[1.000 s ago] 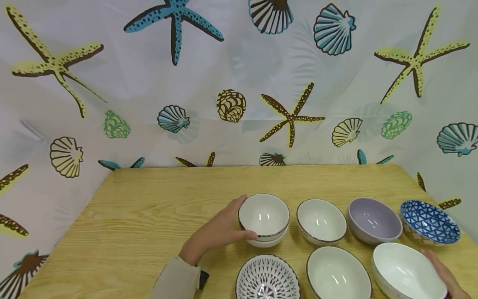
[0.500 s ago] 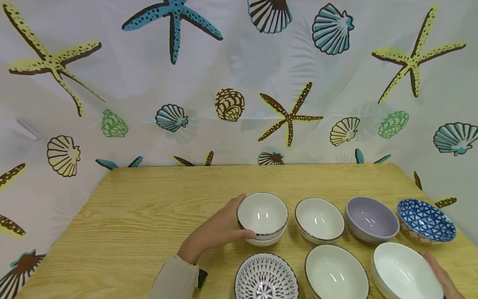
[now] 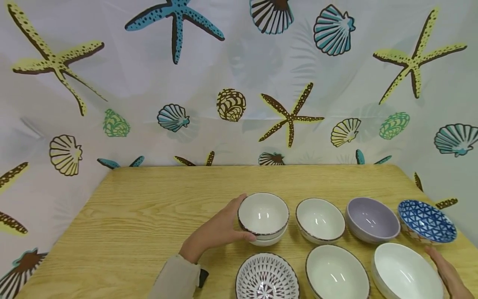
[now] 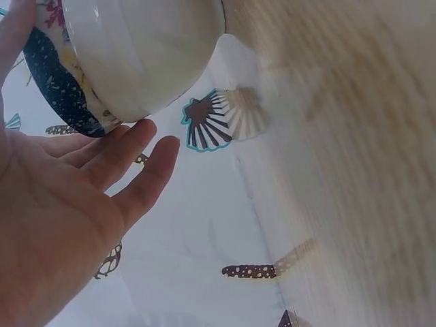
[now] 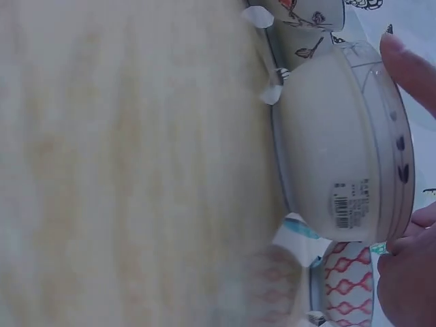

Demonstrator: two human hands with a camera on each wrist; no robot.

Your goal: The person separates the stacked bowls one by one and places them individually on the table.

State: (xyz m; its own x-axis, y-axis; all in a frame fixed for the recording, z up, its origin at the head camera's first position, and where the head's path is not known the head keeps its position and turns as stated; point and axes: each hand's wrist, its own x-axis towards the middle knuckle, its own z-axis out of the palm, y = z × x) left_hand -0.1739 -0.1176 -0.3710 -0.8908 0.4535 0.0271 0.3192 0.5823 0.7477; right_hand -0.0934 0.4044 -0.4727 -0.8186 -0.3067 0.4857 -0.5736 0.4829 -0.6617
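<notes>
My left hand [image 3: 220, 232] holds the upper of two stacked white bowls [image 3: 263, 214], thumb on the near side and fingers round the far left side. In the left wrist view, a dark blue floral band shows beside my fingers [image 4: 139, 139], above a cream bowl side [image 4: 143, 61]. At the far right, my right hand [image 3: 446, 272] is beside a larger white bowl [image 3: 407, 272], one finger slightly off its rim. The right wrist view shows that bowl's cream outside with a barcode label [image 5: 351, 204], my digits spread at either side; contact is unclear.
A white bowl [image 3: 320, 220], a purple bowl [image 3: 373, 220] and a blue-patterned bowl [image 3: 427, 220] stand in the back row. In front are a dark-patterned bowl [image 3: 267, 277] and another cream bowl [image 3: 337, 272]. The wooden table [image 3: 142, 216] meets a shell-print cloth [image 3: 209, 141].
My right hand's visible finger has moved slightly away from the large white bowl's rim. The left hand keeps its hold on the stacked bowl. The head view has shifted a little.
</notes>
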